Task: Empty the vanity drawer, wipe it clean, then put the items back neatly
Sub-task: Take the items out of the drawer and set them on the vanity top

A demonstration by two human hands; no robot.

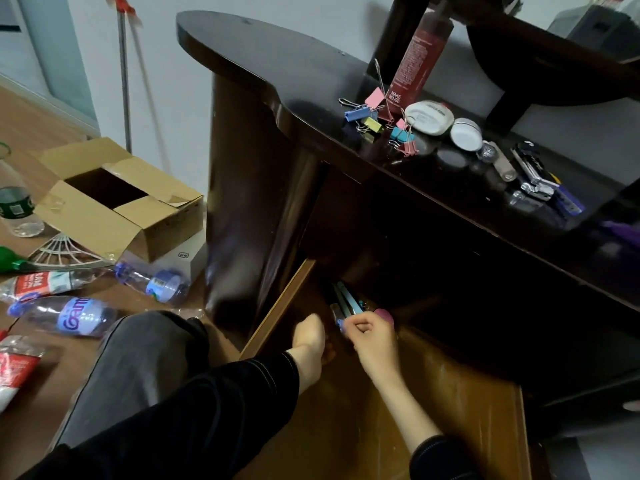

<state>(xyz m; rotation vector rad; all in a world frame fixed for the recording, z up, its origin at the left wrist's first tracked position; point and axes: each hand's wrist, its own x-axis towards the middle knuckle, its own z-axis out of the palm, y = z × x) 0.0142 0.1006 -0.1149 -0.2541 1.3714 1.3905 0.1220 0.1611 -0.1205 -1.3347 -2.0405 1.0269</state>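
- Head view: dark glossy wooden vanity top [277, 64] serves as the holding area. Items already lifted out are bunched along its front edge, so emptying looks well advanced.
- Pulled-out brown wooden drawer [460, 393] hangs open under that front edge. Its floor is mostly bare, and the leftovers sit at the back left corner, in shadow.
- Open tan cardboard box [156, 223] sits on the floor beside the vanity's left end, not part of the job as far as I can judge.
- Clear plastic bottle with blue label [74, 317] lies on the floor. Its lettering starts "Gan" and the rest curves out of sight.
- Tall red plastic bottle [419, 53] stands at the back edge of the top, upright to save room. It is printed "MAKE SENSE", and the finer text is unreadable.
- Right hand [372, 336] reaches to the drawer's back left corner, fingers curled tight, pinching the near end of a slim blue-and-silver object [348, 301]. What it is I cannot tell. Probably the next thing to go up top.
- Left hand [310, 336] dips inside the drawer's left wall. Its fingers point down and are hidden, so the grip is unknown.
- Cluster of pastel metal binder clips [377, 123] is heaped near the front edge.
- White oval case [429, 117] lies just right of the clips, its print too small to read.
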